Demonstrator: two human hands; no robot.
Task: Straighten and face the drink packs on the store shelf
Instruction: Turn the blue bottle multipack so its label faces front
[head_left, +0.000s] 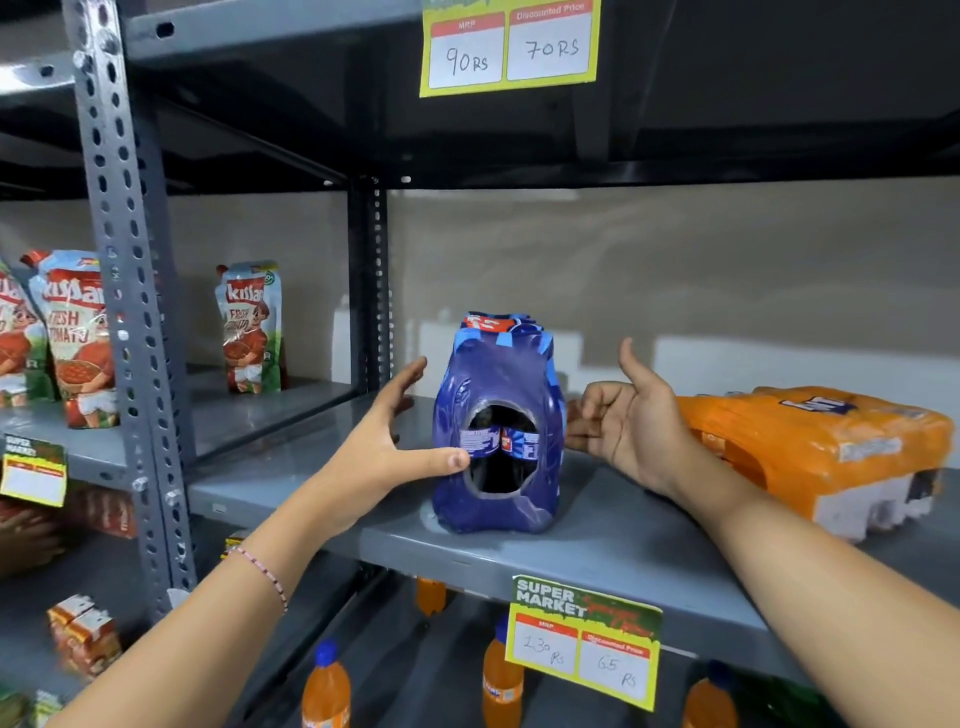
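Note:
A blue shrink-wrapped drink pack (498, 384) stands upright on the grey shelf (597, 540), its torn end hole facing me with dark bottles showing inside. My left hand (384, 441) rests against its left side, fingers spread, thumb tip touching the edge of the hole. My right hand (628, 421) is open just right of the pack, palm toward it, thumb up, fingertips at or very near the wrap. An orange drink pack (810, 441) lies on its side on the same shelf, to the right behind my right wrist.
A perforated grey upright (124, 291) stands at left, with tomato sauce pouches (249, 327) on the neighbouring shelf. Price tags hang above (509, 47) and on the shelf lip (587, 639). Orange soda bottles (327, 686) stand on the shelf below.

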